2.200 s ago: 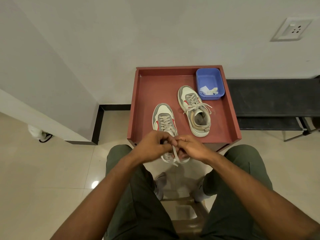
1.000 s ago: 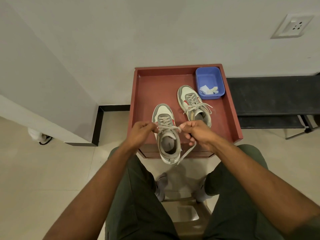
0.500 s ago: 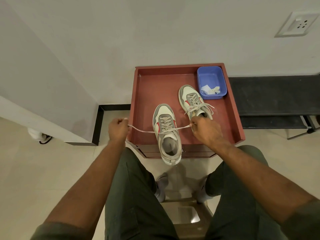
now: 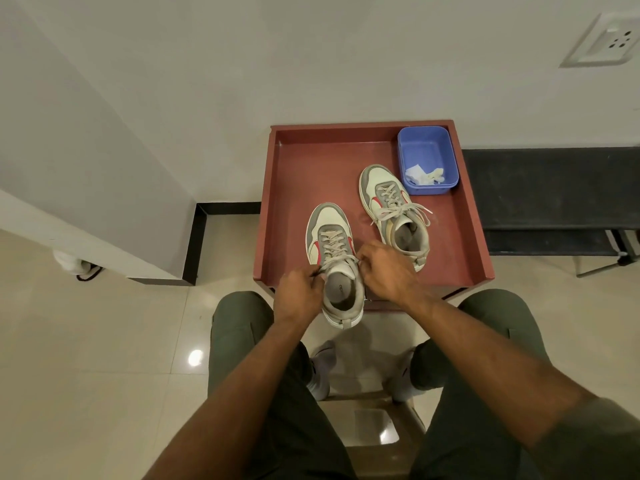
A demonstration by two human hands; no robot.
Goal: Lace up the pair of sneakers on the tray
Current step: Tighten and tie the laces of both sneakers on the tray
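Closest to me I see two knees in green pants, and a brown stool (image 4: 372, 420) between them. Just past the knees, the left hand (image 4: 300, 293) and the right hand (image 4: 388, 271) sit on each side of the near sneaker (image 4: 335, 263). This shoe lies between the two hands, with its heel hanging over the front edge of the red tray (image 4: 294, 188). The left hand's fingers are curled and pinch one end of the lace (image 4: 341, 262) beside the shoe's opening. The right hand's fingers are curled too, and they pinch the other end of the lace at the top of the tongue. The lace runs tight across the shoe from one hand to the other. Farther back on the tray lies the second sneaker (image 4: 394, 211), with its laces loose and spread out. It is just behind the right hand. Past it, in the far right corner, sits a blue tub (image 4: 427, 157) with white scraps (image 4: 422, 174) inside.
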